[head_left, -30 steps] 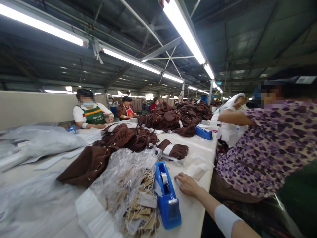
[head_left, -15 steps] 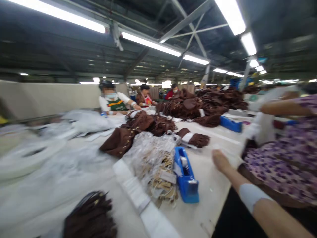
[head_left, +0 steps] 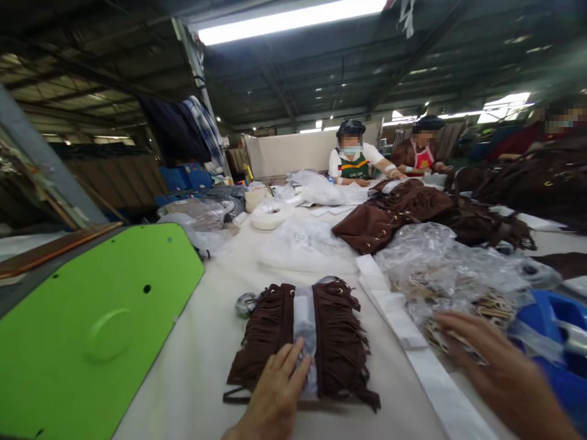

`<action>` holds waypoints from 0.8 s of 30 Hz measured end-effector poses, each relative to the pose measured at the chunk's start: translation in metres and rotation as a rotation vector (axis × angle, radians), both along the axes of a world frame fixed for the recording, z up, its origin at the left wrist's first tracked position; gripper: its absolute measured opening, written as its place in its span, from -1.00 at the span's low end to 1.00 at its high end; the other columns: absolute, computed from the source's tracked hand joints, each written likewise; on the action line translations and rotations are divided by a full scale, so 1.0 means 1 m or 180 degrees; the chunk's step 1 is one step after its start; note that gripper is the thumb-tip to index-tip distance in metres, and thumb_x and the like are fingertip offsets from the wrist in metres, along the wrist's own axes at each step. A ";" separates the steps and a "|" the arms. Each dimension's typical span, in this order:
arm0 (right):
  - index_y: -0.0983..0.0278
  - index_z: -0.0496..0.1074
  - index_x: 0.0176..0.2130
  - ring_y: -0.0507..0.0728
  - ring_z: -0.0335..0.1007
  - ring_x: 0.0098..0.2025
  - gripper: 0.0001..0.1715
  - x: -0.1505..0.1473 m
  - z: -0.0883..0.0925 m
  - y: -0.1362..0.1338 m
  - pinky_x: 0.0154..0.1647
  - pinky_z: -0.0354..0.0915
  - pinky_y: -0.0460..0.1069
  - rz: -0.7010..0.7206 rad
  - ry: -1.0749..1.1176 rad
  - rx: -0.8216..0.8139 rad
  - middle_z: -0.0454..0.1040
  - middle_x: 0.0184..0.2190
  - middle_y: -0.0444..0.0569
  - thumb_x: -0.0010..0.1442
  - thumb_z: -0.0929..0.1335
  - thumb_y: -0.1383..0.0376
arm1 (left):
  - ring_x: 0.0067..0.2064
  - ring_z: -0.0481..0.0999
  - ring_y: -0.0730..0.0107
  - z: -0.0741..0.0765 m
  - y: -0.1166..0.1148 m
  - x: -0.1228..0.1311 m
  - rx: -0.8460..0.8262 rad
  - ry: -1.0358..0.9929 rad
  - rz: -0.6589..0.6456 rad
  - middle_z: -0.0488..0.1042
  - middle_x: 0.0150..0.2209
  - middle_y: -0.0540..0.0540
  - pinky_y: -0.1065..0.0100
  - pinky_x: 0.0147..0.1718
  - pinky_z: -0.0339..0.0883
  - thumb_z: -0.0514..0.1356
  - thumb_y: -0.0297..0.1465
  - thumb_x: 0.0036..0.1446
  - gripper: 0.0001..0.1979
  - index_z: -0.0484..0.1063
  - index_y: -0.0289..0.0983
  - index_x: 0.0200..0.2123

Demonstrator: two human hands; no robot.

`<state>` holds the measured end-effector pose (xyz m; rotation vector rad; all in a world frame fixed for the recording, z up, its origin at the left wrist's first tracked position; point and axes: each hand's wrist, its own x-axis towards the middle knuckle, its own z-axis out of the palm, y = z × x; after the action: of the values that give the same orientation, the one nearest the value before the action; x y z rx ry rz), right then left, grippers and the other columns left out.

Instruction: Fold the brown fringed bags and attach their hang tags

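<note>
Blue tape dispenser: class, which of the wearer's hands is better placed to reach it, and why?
Probably the right hand: it looks empty, close beside the blue tape dispenser. The left hand lies on the brown fringed bundle, farther away.

A long tube lamp (head_left: 293, 21) at the top is so bright that it appears plain white; the ceiling (head_left: 284, 79) around it is dim; another glare shines at the far upper right; the worktop (head_left: 195, 366) receives soft light with faint shadows; the right hand (head_left: 509, 376) is smeared by blur; the left hand (head_left: 275, 394) looks sharper; the left edge seems stretched.
</note>
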<state>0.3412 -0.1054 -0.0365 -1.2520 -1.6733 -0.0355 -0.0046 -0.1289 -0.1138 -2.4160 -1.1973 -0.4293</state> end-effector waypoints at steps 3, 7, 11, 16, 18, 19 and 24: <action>0.16 0.44 -0.13 0.13 0.45 -0.18 -0.71 -0.075 -0.009 -0.001 -0.21 0.42 -0.01 0.0932 -0.1035 0.0334 0.52 -0.21 0.01 0.14 0.26 0.36 | 0.10 0.24 0.14 -0.005 -0.001 0.001 -0.0030 -0.0075 0.0059 0.23 0.17 -0.19 0.23 -0.10 0.32 -0.02 -0.60 -0.11 -0.39 0.23 -0.27 0.09; 0.24 0.41 -0.10 0.12 0.45 -0.16 -0.66 -0.129 -0.027 0.006 -0.19 0.42 -0.01 0.1205 -0.1238 0.0199 0.51 -0.20 0.06 0.15 0.23 0.43 | 0.09 0.26 0.17 -0.012 0.002 0.003 0.0078 -0.0039 0.0179 0.28 0.13 -0.19 0.29 -0.12 0.31 0.00 -0.59 0.00 -0.50 0.27 -0.24 0.05; 0.20 0.44 -0.16 0.11 0.47 -0.17 -0.75 -0.117 -0.036 0.010 -0.19 0.44 -0.05 0.0816 -0.0957 -0.0249 0.52 -0.22 0.04 0.18 0.25 0.34 | 0.05 0.32 0.19 -0.014 0.006 0.006 0.0359 -0.0321 0.0059 0.38 0.04 -0.21 0.36 -0.19 0.29 -0.01 -0.54 0.14 -0.66 0.34 -0.25 -0.02; 0.17 0.43 -0.16 0.10 0.48 -0.18 -0.76 -0.125 -0.040 0.011 -0.20 0.45 -0.07 0.0783 -0.0986 -0.0503 0.52 -0.22 0.02 0.19 0.25 0.30 | -0.02 0.39 0.19 -0.013 0.010 0.008 0.0591 -0.0748 0.0022 0.44 -0.03 -0.20 0.38 -0.23 0.30 0.02 -0.52 0.16 -0.74 0.37 -0.26 -0.10; 0.18 0.43 -0.13 0.11 0.47 -0.16 -0.74 -0.139 -0.041 0.015 -0.19 0.44 -0.06 0.0815 -0.1147 -0.0403 0.52 -0.20 0.03 0.19 0.25 0.32 | -0.06 0.43 0.22 -0.016 0.013 0.009 0.0697 -0.0751 0.0064 0.46 -0.08 -0.19 0.39 -0.28 0.32 0.03 -0.54 0.15 -0.76 0.38 -0.26 -0.14; 0.19 0.42 -0.12 0.12 0.46 -0.15 -0.73 -0.146 -0.042 0.017 -0.17 0.43 -0.04 0.0816 -0.1259 -0.0301 0.52 -0.18 0.03 0.17 0.26 0.33 | -0.08 0.44 0.22 -0.019 0.015 0.009 0.0764 -0.0739 0.0065 0.47 -0.10 -0.18 0.40 -0.30 0.33 0.03 -0.54 0.15 -0.77 0.38 -0.25 -0.15; 0.19 0.41 -0.08 0.16 0.46 -0.16 -0.66 -0.166 -0.051 0.029 -0.21 0.35 0.02 0.0944 -0.2028 0.0375 0.54 -0.14 -0.05 0.16 0.23 0.29 | -0.12 0.45 0.29 -0.047 0.020 0.020 0.1011 -0.1000 0.0058 0.48 -0.17 -0.16 0.43 -0.33 0.33 0.01 -0.52 0.17 -0.78 0.40 -0.25 -0.18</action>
<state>0.1757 -0.0765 -0.0875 -0.9394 -2.3515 -0.3806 0.0156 -0.1086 -0.1604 -2.1146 -1.1697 -0.9454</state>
